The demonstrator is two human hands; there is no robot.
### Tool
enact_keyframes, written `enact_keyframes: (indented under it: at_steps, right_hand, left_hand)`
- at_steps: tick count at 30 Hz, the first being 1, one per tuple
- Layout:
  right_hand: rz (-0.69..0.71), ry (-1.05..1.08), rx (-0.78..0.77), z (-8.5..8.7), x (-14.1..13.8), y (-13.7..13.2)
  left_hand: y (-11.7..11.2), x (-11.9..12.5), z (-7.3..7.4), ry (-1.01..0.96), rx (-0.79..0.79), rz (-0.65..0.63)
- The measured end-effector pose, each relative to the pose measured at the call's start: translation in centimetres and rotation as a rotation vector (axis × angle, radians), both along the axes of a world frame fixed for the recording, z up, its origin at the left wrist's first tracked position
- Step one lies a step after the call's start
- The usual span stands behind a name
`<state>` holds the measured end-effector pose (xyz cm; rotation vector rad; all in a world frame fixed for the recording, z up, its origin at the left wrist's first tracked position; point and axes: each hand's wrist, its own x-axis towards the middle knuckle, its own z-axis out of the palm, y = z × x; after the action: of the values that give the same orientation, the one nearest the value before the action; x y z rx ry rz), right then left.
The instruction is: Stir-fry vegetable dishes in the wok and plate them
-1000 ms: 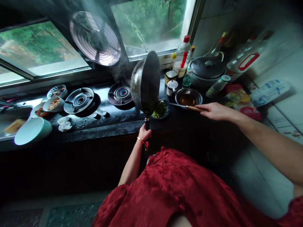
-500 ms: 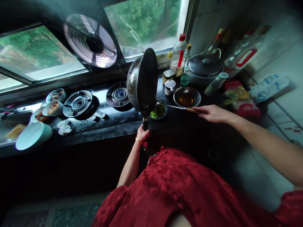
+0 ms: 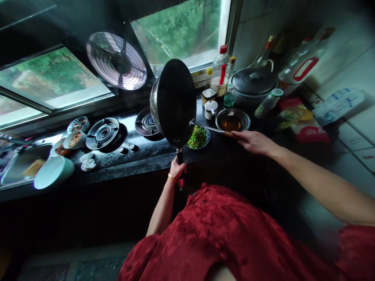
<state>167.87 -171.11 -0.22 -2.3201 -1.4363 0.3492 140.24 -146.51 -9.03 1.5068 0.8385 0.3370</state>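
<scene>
My left hand (image 3: 177, 168) is closed round the handle of a dark wok (image 3: 177, 101), which is tipped steeply on its side above the counter. Its inside faces right and looks dark. A long-handled spatula (image 3: 212, 128), its wooden grip in my right hand (image 3: 252, 142), reaches to the wok's right rim; its head is partly hidden. Below that rim, a plate (image 3: 207, 142) holds chopped green food (image 3: 197, 136) with small yellowish bits. Behind the spatula's handle is a metal bowl (image 3: 247, 121) of brown liquid.
Two gas burners (image 3: 103, 133) (image 3: 146, 121) are left of the wok. Farther left are several bowls (image 3: 54, 171), a crumpled white cloth (image 3: 88, 162) and a sink (image 3: 17, 164). Jars, bottles (image 3: 220, 62) and a lidded pot (image 3: 254, 82) crowd the back right. An exhaust fan (image 3: 117, 60) is in the window.
The wok has turned so more of its inside shows, and it has tilted back from the plate. More of the green food is visible. My right hand has shifted slightly left with the spatula.
</scene>
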Motion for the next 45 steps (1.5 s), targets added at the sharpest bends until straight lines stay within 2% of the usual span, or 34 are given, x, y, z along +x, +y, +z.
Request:
enact_keyframes:
  at_steps: [4,7,9,13,15,17,19,22,25,29,32,35,37,41,45]
  right_hand:
    - [-0.020,-0.002,-0.013,0.0,1.0,-4.3]
    - [-0.080,0.157,0.104,0.9,-0.1,-4.6]
    - [-0.169,0.412,0.195,1.9,-2.0,-2.6]
    - [-0.280,1.002,0.360,4.2,-6.5,3.6]
    - [-0.264,1.152,0.449,5.0,-8.2,6.0]
    - [-0.222,1.199,0.460,5.2,-9.3,7.2]
    - [-0.175,1.167,0.396,4.8,-9.7,7.0]
    - [-0.082,1.040,0.248,3.5,-8.8,4.7]
    - [0.031,0.806,0.137,1.7,-6.3,1.3]
    - [0.141,0.386,0.115,-0.5,-2.2,-2.4]
    - [0.145,0.066,0.098,-1.3,-0.2,-3.8]
    - [0.065,-0.195,0.093,-1.0,0.1,-4.2]
    - [0.057,-0.178,0.152,-0.6,-0.5,-4.0]
    - [0.177,0.048,0.243,-0.6,-2.0,-3.8]
    - [0.121,-0.041,0.193,-2.2,-1.3,-4.7]
  left_hand:
    - [0.1,-0.7,0.3,0.007,0.003,-0.006]
    - [0.0,-1.1,0.9,-0.011,-0.023,-0.013]
    - [-0.2,-1.2,1.4,-0.038,-0.052,-0.032]
    - [-0.8,-1.3,2.3,-0.105,-0.129,-0.084]
    - [-1.1,-1.3,2.5,-0.133,-0.157,-0.096]
    - [-1.2,-1.2,2.6,-0.147,-0.165,-0.108]
    - [-1.2,-1.2,2.5,-0.147,-0.164,-0.115]
    - [-1.0,-1.3,2.6,-0.127,-0.155,-0.111]
    - [-0.7,-1.6,2.9,-0.113,-0.142,-0.103]
    - [-0.4,-1.9,3.1,-0.099,-0.101,-0.086]
    - [-0.3,-1.8,2.9,-0.084,-0.083,-0.084]
    - [-0.3,-1.6,2.8,-0.065,-0.075,-0.069]
    - [-0.4,-1.5,2.8,-0.053,-0.065,-0.063]
    - [-0.6,-1.4,2.8,-0.045,-0.051,-0.066]
    - [-0.7,-1.6,2.8,-0.049,-0.060,-0.073]
